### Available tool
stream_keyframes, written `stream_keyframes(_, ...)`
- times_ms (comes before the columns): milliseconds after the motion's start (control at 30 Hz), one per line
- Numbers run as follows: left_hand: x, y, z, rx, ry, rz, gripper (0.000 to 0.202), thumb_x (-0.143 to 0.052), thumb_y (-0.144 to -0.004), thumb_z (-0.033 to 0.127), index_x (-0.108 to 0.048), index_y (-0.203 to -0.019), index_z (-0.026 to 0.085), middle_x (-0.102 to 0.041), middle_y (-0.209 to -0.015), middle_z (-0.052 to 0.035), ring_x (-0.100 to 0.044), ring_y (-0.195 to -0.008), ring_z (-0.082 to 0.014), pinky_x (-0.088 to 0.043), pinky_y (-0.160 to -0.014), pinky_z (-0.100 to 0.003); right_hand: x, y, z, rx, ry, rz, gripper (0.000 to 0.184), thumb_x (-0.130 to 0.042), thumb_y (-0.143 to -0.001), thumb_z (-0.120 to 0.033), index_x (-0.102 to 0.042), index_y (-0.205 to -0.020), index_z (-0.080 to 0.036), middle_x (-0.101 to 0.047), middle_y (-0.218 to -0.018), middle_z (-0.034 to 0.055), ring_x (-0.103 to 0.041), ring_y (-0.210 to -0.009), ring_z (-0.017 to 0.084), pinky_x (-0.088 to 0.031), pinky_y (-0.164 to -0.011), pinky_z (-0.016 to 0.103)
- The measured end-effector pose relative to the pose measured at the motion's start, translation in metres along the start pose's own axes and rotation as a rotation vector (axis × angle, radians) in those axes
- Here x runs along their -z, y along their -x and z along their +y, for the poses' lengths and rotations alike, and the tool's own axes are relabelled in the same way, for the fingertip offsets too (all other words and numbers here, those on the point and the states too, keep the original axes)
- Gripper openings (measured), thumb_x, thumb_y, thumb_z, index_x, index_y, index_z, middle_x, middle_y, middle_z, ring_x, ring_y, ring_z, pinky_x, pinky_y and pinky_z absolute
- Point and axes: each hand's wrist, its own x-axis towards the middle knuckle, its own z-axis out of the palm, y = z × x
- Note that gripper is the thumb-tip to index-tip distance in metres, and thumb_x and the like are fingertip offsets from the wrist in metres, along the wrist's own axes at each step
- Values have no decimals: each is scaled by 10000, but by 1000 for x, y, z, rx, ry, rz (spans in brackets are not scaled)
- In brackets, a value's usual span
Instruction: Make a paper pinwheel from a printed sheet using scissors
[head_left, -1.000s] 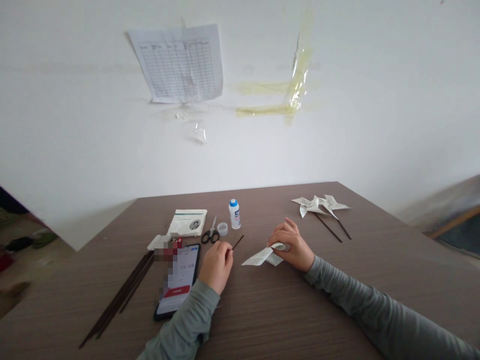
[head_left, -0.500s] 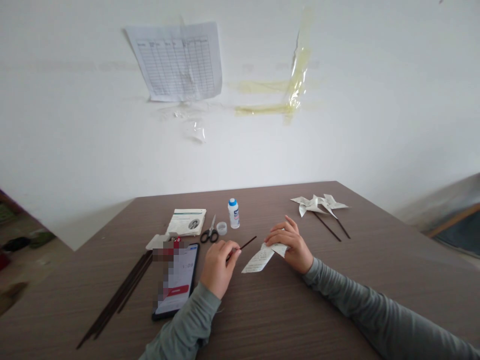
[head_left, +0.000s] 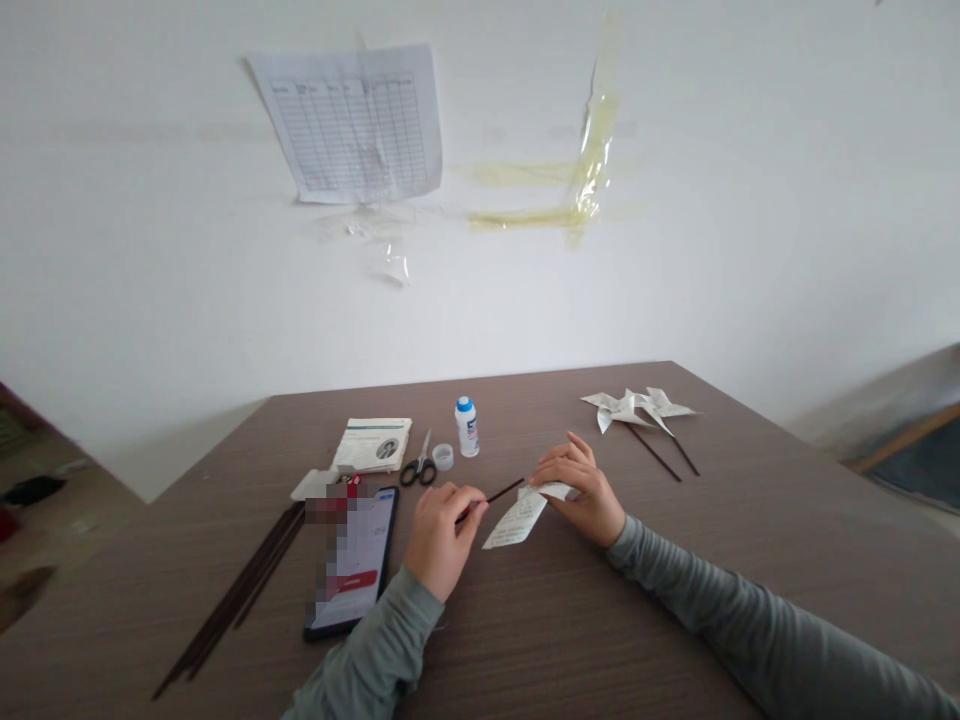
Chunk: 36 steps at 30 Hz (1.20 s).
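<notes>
Between the thumb and fingers of my left hand point(head_left: 446, 530) is a thin dark stick point(head_left: 504, 491), its free end pointing up and right. That end lies close to a folded piece of printed paper point(head_left: 517, 520), shaped like part of a pinwheel; whether they touch I cannot tell. My right hand point(head_left: 581, 487) grips the paper at its upper right, with the fingers covering its middle. Two finished paper pinwheels point(head_left: 619, 410) on dark sticks lie at the back right of the table point(head_left: 540, 640).
A white glue bottle with a blue cap point(head_left: 466, 428) stands behind my hands. Left of it are a small clear cup point(head_left: 443, 457), scissors point(head_left: 418, 468) and a stack of printed paper point(head_left: 373, 444). A phone point(head_left: 356, 570) and several dark sticks point(head_left: 232, 600) lie at left.
My left hand has moved slightly right, bringing the stick's tip nearer to the paper. My right hand has stayed almost in place, still gripping the paper.
</notes>
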Motion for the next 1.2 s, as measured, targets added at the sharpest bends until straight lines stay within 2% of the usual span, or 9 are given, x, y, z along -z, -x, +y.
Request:
stream_keyframes(100,-2,0,-1,-32,22,32,241,-772,-1136,168,-974,-1061,278,-891,-929,-48,-878,-910,-281,-670,-912,-400,-1,0,0,16,0,4,251,-863,-1114,-196,-964,-1209,-405,-1006,-1113,-11,-909,-1160,311,-402,-1552,666)
stream_keyframes(333,-3,1,1,-15,41,37,262,-770,-1084,135,-988,-1100,279,-930,-989,-60,-909,-973,-293,-704,-958,-415,-2,1,-1,-37,9,-34,277,-883,-1100,-172,-966,-1199,-417,-1009,-1142,-9,-915,-1210,327,-386,-1559,701)
stream_keyframes(600,-1,0,2,-9,49,20,226,-824,-1093,159,-1008,-1087,289,-914,-960,-54,-906,-970,-297,-697,-949,-410,-1,-1,-4,-80,3,-15,183,-899,-1151,-239,-984,-1203,-392,-1000,-1131,22,-917,-1208,333,-419,-1530,716)
stream_keyframes(933,-3,1,1,-38,53,45,240,-876,-1071,115,-1019,-1102,306,-911,-962,-40,-915,-969,-297,-697,-931,-399,1,-4,-6,-79,27,-7,253,-907,-1089,-162,-974,-1187,-386,-987,-1111,17,-932,-1174,336,-466,-1493,707)
stream_keyframes(1200,-4,1,-2,-44,52,43,249,-870,-1071,99,-1016,-1105,297,-910,-967,-42,-921,-980,-308,-695,-947,-417,-1,-2,-5,-79,63,-21,304,-901,-1116,-200,-985,-1326,-403,-1001,-1182,32,-930,-1212,344,-474,-1498,691)
